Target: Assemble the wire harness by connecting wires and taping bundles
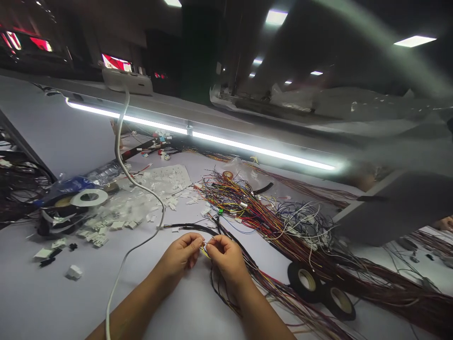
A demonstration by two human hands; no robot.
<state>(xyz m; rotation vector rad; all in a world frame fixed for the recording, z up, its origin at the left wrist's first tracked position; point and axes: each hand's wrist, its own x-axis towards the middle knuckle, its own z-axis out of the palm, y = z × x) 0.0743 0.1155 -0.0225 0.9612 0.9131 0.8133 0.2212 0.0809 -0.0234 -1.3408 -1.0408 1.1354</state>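
In the lower middle of the head view, my left hand (pixel 184 251) and my right hand (pixel 227 259) meet, thumb and forefinger pinched on each. A tiny white connector (pixel 204 243) shows at the left fingertips, with short yellow wires (pixel 205 252) hanging just below it. The right fingertips pinch what looks like a thin wire, mostly covered by the fingers. Dark wires run down beside my right wrist. Just behind both hands lies a black-sleeved cable (pixel 191 226) on the white table (pixel 170 307).
A large bundle of coloured wires (pixel 255 212) stretches to the right. Two black tape rolls (pixel 307 282) lie at lower right. White connector housings (pixel 95 236), a white tape roll (pixel 89 197) and plastic bags are at left. A white cable (pixel 122 158) hangs down past a lit tube (pixel 262 151).
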